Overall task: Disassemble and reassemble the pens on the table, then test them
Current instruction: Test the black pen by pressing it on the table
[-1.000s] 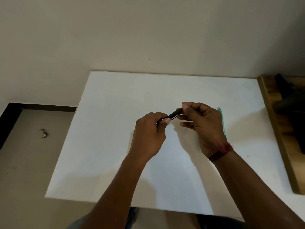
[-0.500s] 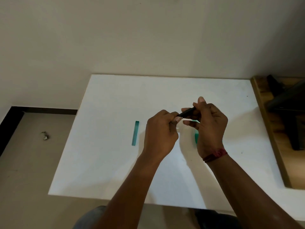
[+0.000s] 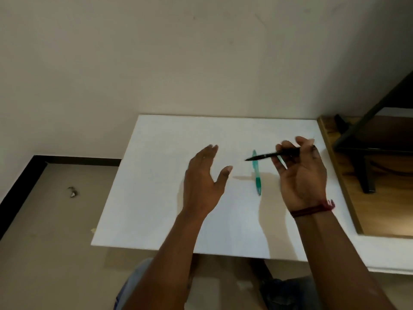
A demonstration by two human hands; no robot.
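Head camera view, looking down at a person's two bare hands above a white rectangular table [image 3: 156, 198]. The right hand [image 3: 301, 175] is turned palm up, its fingers curled round the rear of a slim black pen [image 3: 270, 155], with the thumb pressed on the barrel. The pen is lifted clear of the table and its pointed tip juts out to the left of the fingertips. The left hand [image 3: 204, 182] hovers with straight, spread fingers and holds nothing. A translucent green plastic pen [image 3: 257, 177] lies flat on the table between the two hands, just left of the right fingers and passing beneath the black pen's tip. A dark red thread bracelet [image 3: 312, 210] circles the right wrist. A brown wooden surface [image 3: 380, 209] lies beyond the right hand.
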